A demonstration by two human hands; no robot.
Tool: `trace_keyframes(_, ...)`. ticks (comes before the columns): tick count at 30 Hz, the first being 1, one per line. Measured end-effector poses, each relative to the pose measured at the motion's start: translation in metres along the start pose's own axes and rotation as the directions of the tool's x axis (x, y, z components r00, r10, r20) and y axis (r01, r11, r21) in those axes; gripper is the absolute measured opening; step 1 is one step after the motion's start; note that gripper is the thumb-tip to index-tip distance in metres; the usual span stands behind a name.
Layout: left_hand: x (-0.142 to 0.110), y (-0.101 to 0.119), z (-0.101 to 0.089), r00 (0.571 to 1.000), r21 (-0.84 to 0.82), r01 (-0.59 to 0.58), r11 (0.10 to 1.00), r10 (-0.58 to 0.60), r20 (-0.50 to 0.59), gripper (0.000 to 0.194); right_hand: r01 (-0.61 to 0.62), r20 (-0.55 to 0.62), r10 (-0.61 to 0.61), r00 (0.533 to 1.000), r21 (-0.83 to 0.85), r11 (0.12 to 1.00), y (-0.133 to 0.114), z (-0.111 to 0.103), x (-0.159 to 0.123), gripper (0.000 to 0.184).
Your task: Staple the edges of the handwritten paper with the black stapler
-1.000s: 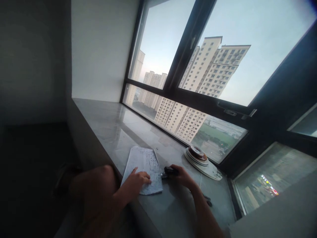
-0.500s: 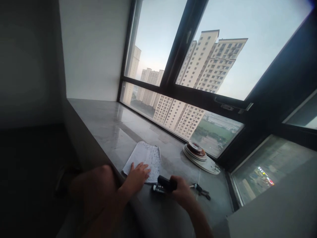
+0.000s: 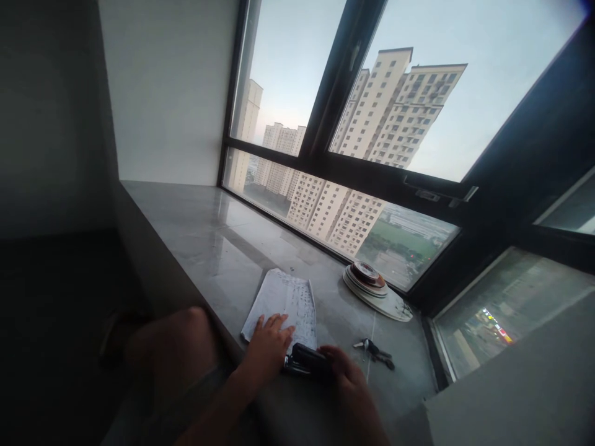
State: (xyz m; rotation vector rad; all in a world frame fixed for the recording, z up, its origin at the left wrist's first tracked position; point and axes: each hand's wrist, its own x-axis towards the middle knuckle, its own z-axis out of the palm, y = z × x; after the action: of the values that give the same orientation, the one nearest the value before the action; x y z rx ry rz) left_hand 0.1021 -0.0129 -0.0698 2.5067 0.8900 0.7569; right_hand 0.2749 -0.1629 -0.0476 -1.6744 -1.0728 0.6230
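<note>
A sheaf of white paper (image 3: 284,303) covered with dark writing or print lies on the grey sill. My left hand (image 3: 268,339) rests flat on its lower part, fingers spread. In my right hand (image 3: 346,370) is a black stapler (image 3: 310,359), gripped by its rear end. The stapler's front meets the paper's near edge, close to my left fingertips. Whether the paper sits between its jaws I cannot tell. A bunch of keys (image 3: 374,353) lies just right of my right hand.
Stacked plates or discs (image 3: 372,291) stand by the window on the grey stone sill (image 3: 199,229). Dark window frames (image 3: 320,145) rise behind. A white wall (image 3: 506,378) closes off the right corner. My bent knee (image 3: 193,322) is beside the sill's front edge.
The paper and my left hand have shifted right and slightly nearer, towards the stapler. The stapler has tilted, and my right hand has moved a little right and down.
</note>
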Motion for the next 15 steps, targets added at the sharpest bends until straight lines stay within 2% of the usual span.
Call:
trace_keyframes(2,0.002,-0.002,-0.001,0.991,-0.203,0.063,0.977,-0.085,-0.102,0.035,-0.004,0.004,0.004,1.000,-0.025,1.000,-0.004,0.001,-0.002,0.039)
trace_keyframes(3,0.004,-0.003,-0.003,0.978,-0.346,0.096,0.933,-0.154,-0.144,0.034,-0.013,-0.002,0.013,1.000,-0.025,1.000,-0.006,0.001,-0.002,0.038)
trace_keyframes(6,0.008,-0.011,-0.010,0.928,-0.670,0.144,0.728,-0.335,-0.165,0.036,-0.038,-0.019,0.038,0.999,-0.003,0.999,-0.011,-0.002,-0.001,0.041)
trace_keyframes(7,0.009,-0.014,-0.012,0.917,-0.714,0.152,0.684,-0.366,-0.156,0.038,-0.039,-0.030,0.039,0.999,-0.002,0.999,-0.013,-0.003,-0.001,0.043)
trace_keyframes(11,0.010,-0.022,-0.016,0.902,-0.775,0.171,0.608,-0.413,-0.125,0.044,-0.011,-0.101,0.000,0.995,-0.104,0.994,-0.024,-0.001,-0.008,0.049)
trace_keyframes(15,0.006,-0.016,-0.023,0.895,-0.808,0.162,0.567,-0.429,-0.121,0.043,0.165,-0.016,-0.183,0.983,-0.365,0.916,-0.033,0.013,-0.021,0.039)
